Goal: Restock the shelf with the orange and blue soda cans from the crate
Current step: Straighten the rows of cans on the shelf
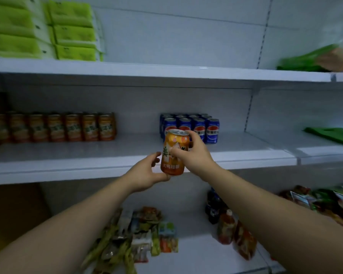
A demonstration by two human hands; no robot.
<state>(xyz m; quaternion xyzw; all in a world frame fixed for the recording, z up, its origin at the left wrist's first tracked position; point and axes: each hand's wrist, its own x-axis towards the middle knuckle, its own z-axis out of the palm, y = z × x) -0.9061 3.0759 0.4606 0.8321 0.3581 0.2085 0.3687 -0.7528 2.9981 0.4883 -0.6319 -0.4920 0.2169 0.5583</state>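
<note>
Right hand (194, 155) wraps the orange can (173, 153) from the right side — thumb across the label, fingers curled round the back, index up near the rim. Left hand (147, 175) cups the same can from below-left, thumb under the base, fingers loosely bent and touching the lower side. Can upright, lid up, held in the air just in front of the middle shelf (67, 165) edge, not resting on it.

Middle shelf, L side: row of orange cans (53, 127) standing along the back, label-forward, approx. seven visible; leftmost ones blurred. Centre-right of same shelf: block of blue cans (194, 127), several rows deep, directly behind the held can. Bare shelf between the two groups.

Top shelf (166, 70): stacked green packs (48, 30) at L; more green packaging (303, 60) at far R, blurred.

Bottom shelf: heap of mixed snack packets (139, 238) centre, dark bottles (214, 206) and reddish pouches (236, 232) to the R, more packets (325, 198) far R. Labels too blurred to read.

Crate — not in view.
</note>
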